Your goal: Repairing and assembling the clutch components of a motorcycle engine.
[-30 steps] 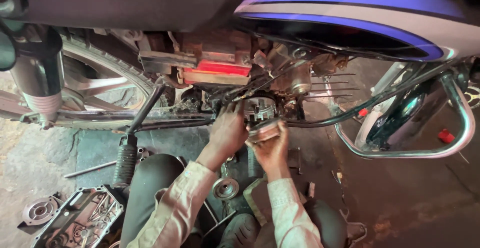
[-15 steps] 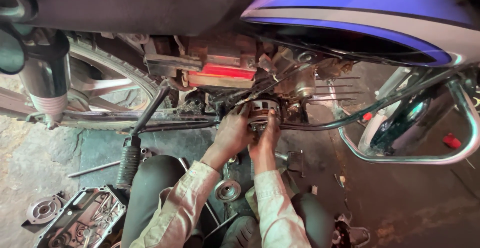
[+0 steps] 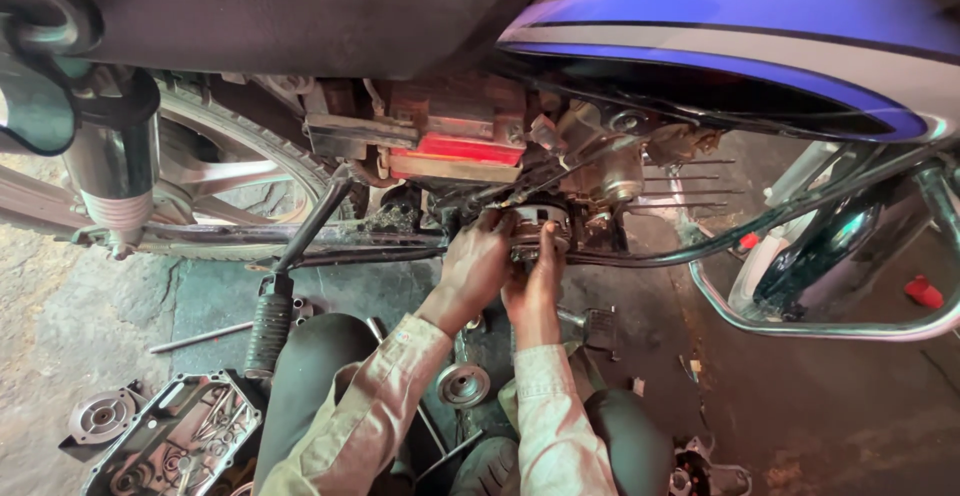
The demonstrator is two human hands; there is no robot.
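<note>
Both my hands hold a round grey metal engine part up against the open side of the motorcycle engine. My left hand grips its left rim, fingers curled over the top. My right hand cups it from below, fingers pointing up along its face. The part is largely covered by my fingers. Above it sits a red battery box, and the blue and white fuel tank overhangs everything.
A kick-start lever with a rubber footpeg hangs at left, beside the rear wheel and shock absorber. An engine cover, a round hub piece and a pulley-like disc lie on the floor. A chrome crash guard curves at right.
My hands have lifted the round part up and forward, from below the frame rail to against the engine. The view has moved closer.
</note>
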